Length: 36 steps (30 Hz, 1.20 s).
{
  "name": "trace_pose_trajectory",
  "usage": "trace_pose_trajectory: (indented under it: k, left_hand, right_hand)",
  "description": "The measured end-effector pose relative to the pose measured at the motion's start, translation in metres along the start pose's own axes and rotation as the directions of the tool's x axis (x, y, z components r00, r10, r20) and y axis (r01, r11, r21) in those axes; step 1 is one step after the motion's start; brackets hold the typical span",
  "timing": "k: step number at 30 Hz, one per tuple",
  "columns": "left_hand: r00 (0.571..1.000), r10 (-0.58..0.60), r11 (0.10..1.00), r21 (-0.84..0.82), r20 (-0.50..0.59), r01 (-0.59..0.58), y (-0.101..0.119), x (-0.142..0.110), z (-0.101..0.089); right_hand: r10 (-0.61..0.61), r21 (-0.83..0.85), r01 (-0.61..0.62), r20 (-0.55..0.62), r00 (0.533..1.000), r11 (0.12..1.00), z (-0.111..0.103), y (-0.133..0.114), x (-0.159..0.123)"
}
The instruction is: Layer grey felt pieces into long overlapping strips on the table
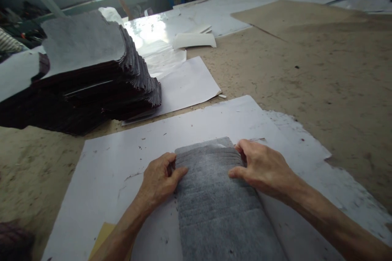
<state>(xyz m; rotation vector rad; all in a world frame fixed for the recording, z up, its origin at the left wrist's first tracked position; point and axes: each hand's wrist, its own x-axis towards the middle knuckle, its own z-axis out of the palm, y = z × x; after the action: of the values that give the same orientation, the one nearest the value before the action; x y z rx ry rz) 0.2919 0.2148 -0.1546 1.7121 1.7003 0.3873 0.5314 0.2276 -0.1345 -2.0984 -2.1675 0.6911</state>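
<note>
A stack of grey fabric pieces (214, 204) lies on a large white paper sheet (116, 163), its far edges stepped in thin layers. My left hand (161, 177) grips the stack's left edge near the far end, thumb on top and the other fingers curled at the side. On the opposite edge, my right hand (260, 167) holds the stack in the same way, its thumb resting on the top layer. The undersides of both hands' fingers are partly hidden.
At the left stands a tall pile of grey and dark fabric pieces (85, 45). White paper strips (196, 40) and a brown paper sheet (294, 14) lie farther back on the tan table (306, 73). Something yellow (104, 234) shows beside my left forearm. A person (157, 0) is in the background.
</note>
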Motion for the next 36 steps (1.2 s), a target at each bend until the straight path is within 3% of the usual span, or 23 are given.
trace_pose_trajectory:
  k: [3, 9, 15, 21, 29, 32, 36]
  left_hand:
    - [0.997, -0.073, 0.997, -0.035, 0.020, 0.073, 0.002, -0.015, 0.002]
    - [0.974, -0.199, 0.978, -0.083, -0.106, 0.191, 0.002, -0.037, 0.019]
    - [0.972, -0.143, 0.989, -0.050, -0.185, 0.136, 0.002, -0.037, 0.024]
    - [0.976, -0.098, 0.995, -0.050, -0.193, 0.090, 0.002, -0.035, 0.023]
    - [0.974, -0.104, 0.991, 0.066, -0.201, 0.119, 0.004, -0.032, 0.025]
    - [0.962, -0.139, 0.977, 0.125, -0.237, 0.172, 0.005, -0.033, 0.027]
    - [0.911, -0.201, 0.973, 0.031, -0.360, 0.227, 0.007, -0.036, 0.029]
  right_hand:
    - [0.182, 0.097, -0.184, 0.029, 0.983, 0.978, 0.006, 0.000, -0.016]
    - [0.253, 0.243, -0.232, -0.058, 0.966, 0.942, 0.022, 0.000, -0.031]
    - [0.243, 0.241, -0.199, -0.168, 0.956, 0.950, 0.029, -0.002, -0.031]
    - [0.279, 0.228, -0.243, -0.144, 0.949, 0.943, 0.026, -0.004, -0.031]
    - [0.322, 0.170, -0.300, -0.117, 0.940, 0.939, 0.025, -0.007, -0.028]
    - [0.292, 0.150, -0.265, -0.209, 0.933, 0.953, 0.031, -0.005, -0.032]
    - [0.200, 0.108, -0.171, -0.406, 0.892, 0.979, 0.039, -0.003, -0.039]
